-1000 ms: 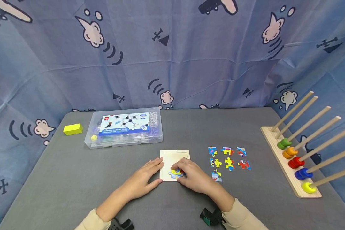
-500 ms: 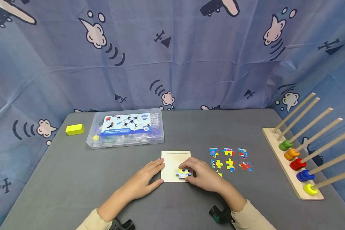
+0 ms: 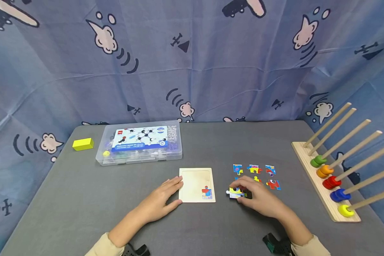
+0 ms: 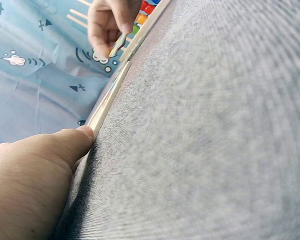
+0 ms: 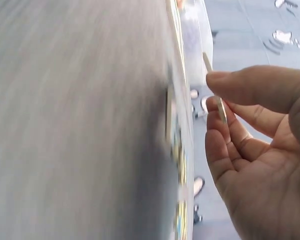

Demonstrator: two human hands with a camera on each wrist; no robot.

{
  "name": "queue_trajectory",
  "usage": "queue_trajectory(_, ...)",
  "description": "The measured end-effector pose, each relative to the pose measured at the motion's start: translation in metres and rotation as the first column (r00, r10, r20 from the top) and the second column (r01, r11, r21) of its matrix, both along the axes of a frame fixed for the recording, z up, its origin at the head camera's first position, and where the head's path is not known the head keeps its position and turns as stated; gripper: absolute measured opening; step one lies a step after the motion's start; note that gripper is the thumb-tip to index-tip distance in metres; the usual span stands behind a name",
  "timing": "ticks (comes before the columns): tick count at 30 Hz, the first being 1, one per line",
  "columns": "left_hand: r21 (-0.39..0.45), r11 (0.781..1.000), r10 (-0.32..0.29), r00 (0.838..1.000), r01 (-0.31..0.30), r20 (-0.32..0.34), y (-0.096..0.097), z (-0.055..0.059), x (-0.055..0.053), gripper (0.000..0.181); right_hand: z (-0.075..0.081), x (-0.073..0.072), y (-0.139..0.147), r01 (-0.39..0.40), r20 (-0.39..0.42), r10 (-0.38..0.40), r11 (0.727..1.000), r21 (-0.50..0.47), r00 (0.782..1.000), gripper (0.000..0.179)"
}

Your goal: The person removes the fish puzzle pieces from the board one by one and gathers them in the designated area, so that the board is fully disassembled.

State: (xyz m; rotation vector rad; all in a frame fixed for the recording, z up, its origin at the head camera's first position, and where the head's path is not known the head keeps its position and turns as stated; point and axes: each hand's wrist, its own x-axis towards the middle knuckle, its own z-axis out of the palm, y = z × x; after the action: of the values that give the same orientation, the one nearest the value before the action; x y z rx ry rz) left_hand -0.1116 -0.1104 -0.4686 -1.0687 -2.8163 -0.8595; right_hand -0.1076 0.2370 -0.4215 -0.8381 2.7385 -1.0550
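My right hand [image 3: 261,196] pinches a yellow, white and pale-blue jigsaw piece [image 3: 234,193] between thumb and fingers, over the table right of the wooden puzzle tray [image 3: 191,185]. In the right wrist view that piece is edge-on, its thin edge [image 5: 221,110] showing between the fingers. One red and blue jigsaw piece [image 3: 207,193] lies in the tray's lower right corner. With fingers stretched out, my left hand [image 3: 160,199] rests against the tray's left edge; its thumb [image 4: 80,142] touches the rim in the left wrist view.
Several loose jigsaw pieces [image 3: 254,169] lie in rows right of the tray, some hidden by the right hand. A clear plastic kit box [image 3: 140,142] and a yellow block [image 3: 83,144] stand at the back left. A wooden peg stand [image 3: 326,185] with coloured rings is far right.
My right hand has lifted the yellow and pale-blue piece off the tray and carried it right, uncovering the red and blue piece there. The left hand has stayed at the tray's edge.
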Motion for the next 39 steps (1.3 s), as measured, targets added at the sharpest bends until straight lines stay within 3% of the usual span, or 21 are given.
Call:
queue_trajectory(5,0.000,1.000,-0.001,1.000,0.001,-0.001,0.000,0.000,0.000,0.055,-0.001,0.006,0.023,0.029,-0.027,-0.029,0.999,-0.013,0.999,0.038)
queue_trajectory(16,0.007,1.000,-0.004,1.000,0.004,-0.014,0.000,-0.001,0.000,0.055,-0.006,0.017,0.062,0.083,-0.006,-0.083,0.995,0.048,0.997,0.036)
queue_trajectory(21,0.010,1.000,-0.005,1.000,0.005,-0.024,-0.001,-0.002,0.000,0.055,-0.006,0.018,0.067,0.097,0.018,-0.098,0.993,0.071,0.995,0.034)
queue_trajectory(39,0.007,1.000,-0.006,0.999,0.007,-0.037,0.000,0.001,0.000,0.054,-0.013,0.020,0.069,0.127,-0.023,-0.125,0.982,0.139,0.992,0.036)
